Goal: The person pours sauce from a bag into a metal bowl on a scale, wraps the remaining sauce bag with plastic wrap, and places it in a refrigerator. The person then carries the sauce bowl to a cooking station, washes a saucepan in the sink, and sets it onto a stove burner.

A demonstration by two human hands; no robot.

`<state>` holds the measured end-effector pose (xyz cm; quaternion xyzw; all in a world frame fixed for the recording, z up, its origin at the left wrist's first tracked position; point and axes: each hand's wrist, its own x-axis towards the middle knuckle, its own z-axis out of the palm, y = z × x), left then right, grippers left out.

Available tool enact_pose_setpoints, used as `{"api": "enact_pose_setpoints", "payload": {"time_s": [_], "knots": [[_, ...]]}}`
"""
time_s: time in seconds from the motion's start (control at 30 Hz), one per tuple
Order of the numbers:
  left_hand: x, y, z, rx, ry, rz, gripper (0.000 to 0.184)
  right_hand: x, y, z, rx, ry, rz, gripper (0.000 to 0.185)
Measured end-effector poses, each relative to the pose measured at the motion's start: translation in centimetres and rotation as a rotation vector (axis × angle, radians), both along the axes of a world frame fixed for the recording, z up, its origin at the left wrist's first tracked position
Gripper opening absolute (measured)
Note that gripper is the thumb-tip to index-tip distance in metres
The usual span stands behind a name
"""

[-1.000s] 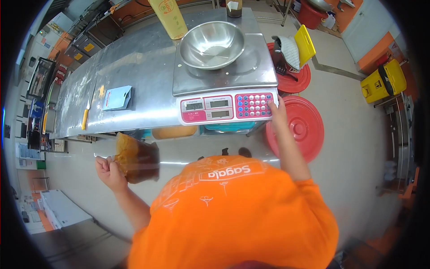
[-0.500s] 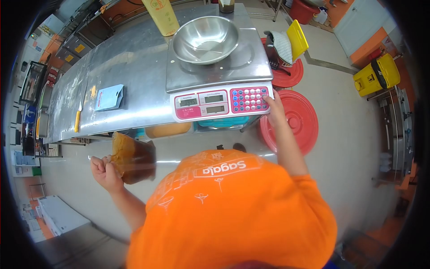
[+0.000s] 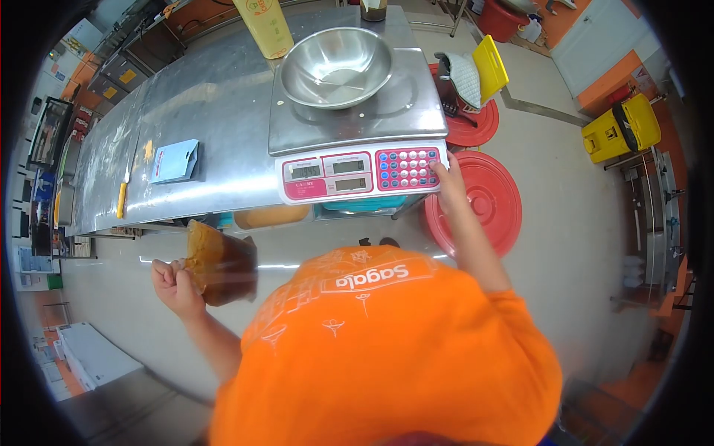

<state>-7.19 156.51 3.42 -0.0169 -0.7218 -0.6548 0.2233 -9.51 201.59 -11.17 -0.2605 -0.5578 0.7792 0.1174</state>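
My left hand (image 3: 177, 286) is closed around the gathered top of a clear plastic bag (image 3: 223, 266) with brown contents, held in front of the table edge. My right hand (image 3: 451, 184) is at the right end of a digital weighing scale (image 3: 327, 177). Its thumb rests on the lower right of the keypad (image 3: 408, 169), and its other fingers are stretched along the scale's side. On the scale's metal platform (image 3: 416, 111) sits a steel bowl (image 3: 337, 68), nothing visible in it. Digits on the display are too small to read.
A light blue packet (image 3: 175, 161) and a yellow-handled knife (image 3: 122, 197) lie on the steel table (image 3: 223, 126). Behind the scale stands a yellow bag (image 3: 266, 28). Red lidded bins (image 3: 483, 201) are on the floor at the right, near a yellow board (image 3: 489, 67).
My view has shifted slightly, so the table and scale appear a little further left. My right thumb has moved down on the keypad. The bag stays in my left hand.
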Motion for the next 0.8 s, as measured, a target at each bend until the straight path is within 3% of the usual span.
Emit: {"api": "enact_pose_setpoints", "payload": {"time_s": [0.07, 0.27, 0.43, 0.5, 0.67, 0.8], "knots": [[0.0, 0.0, -0.2, -0.003, 0.000, 0.000, 0.026, 0.4, -0.1, 1.0, -0.220, 0.026, 0.036, 0.055], [-0.1, 0.6, -0.3, 0.015, 0.002, 0.001, 0.025, 1.4, 0.9, -1.1, -0.390, 0.197, 0.126, 0.059], [-0.3, 0.3, -0.9, 0.030, -0.030, -0.017, 0.026, 1.4, 0.6, -1.1, -0.310, 0.143, 0.094, 0.057], [-0.4, 0.2, -1.2, 0.043, 0.018, -0.010, 0.026, 0.8, 0.8, -3.2, 0.153, 0.046, 0.037, 0.053], [-0.2, 0.6, -1.0, 0.020, -0.013, -0.005, 0.025, 0.9, 0.1, -2.4, 0.126, 0.055, 0.012, 0.053], [-0.4, 0.6, -1.0, 0.024, -0.001, -0.010, 0.024, 1.2, -0.4, -1.2, -0.039, 0.061, 0.008, 0.053]]}}
